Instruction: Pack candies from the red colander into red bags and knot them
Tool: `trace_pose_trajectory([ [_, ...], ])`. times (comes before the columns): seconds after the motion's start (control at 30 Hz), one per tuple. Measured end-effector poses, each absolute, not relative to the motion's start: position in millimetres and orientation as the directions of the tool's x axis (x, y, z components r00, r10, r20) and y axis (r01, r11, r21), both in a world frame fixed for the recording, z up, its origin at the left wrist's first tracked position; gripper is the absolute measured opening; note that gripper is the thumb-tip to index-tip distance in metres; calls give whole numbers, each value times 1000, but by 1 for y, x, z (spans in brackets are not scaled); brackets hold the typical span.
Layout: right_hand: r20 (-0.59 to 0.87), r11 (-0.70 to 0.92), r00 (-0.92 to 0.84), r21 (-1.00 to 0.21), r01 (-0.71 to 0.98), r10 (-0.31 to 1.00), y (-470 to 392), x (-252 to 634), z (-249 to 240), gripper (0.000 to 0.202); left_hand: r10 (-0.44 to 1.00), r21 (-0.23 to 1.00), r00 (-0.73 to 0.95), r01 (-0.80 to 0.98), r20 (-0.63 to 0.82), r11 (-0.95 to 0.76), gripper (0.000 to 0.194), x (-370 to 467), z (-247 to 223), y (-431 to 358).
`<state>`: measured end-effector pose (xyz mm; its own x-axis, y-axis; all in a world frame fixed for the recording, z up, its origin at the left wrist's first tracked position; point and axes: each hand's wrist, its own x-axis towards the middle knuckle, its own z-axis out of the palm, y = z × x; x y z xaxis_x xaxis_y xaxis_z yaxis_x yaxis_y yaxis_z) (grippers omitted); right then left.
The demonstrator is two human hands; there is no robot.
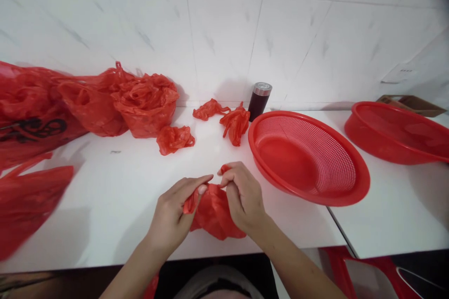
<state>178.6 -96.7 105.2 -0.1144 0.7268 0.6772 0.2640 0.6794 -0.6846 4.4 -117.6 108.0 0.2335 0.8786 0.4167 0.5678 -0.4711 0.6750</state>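
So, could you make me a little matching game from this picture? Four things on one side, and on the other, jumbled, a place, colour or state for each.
Things:
1. Wide basket
2. Tumbler
3. Left hand
4. Brown tray

Descriptions:
A. Pinching part of a red plastic bag
B. Behind a red basin, over on the right
C. Red and perforated
D. Dark below and silver-coloured on top

Right pairs: 1-C, 2-D, 3-A, 4-B
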Motion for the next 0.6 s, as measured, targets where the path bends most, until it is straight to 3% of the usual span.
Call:
trace_pose_trajectory([
  [0.1,650,654,-135,-686,319,748,-101,185,89,21,948,747,125,588,293,-309,27,-15,100,-124],
  [0.2,572,545,-97,-698,465,815,-107,202,63,21,988,809,-116,587,103,-15,39,-43,85,-140],
  [0.3,459,416,-59,-734,537,886,-112,215,39,21,972,849,-233,516,9,116,46,-59,71,-155],
  [0.43,411,357,-18,-768,531,911,-116,205,36,18,917,907,-392,409,72,103,39,-46,65,-155],
  [0.5,387,341,-36,-762,551,922,-120,193,42,11,921,911,-355,412,162,-2,35,-30,62,-147],
  [0.6,274,289,-119,-750,594,954,-128,178,44,47,967,882,-138,454,212,-128,32,-9,52,-135],
])
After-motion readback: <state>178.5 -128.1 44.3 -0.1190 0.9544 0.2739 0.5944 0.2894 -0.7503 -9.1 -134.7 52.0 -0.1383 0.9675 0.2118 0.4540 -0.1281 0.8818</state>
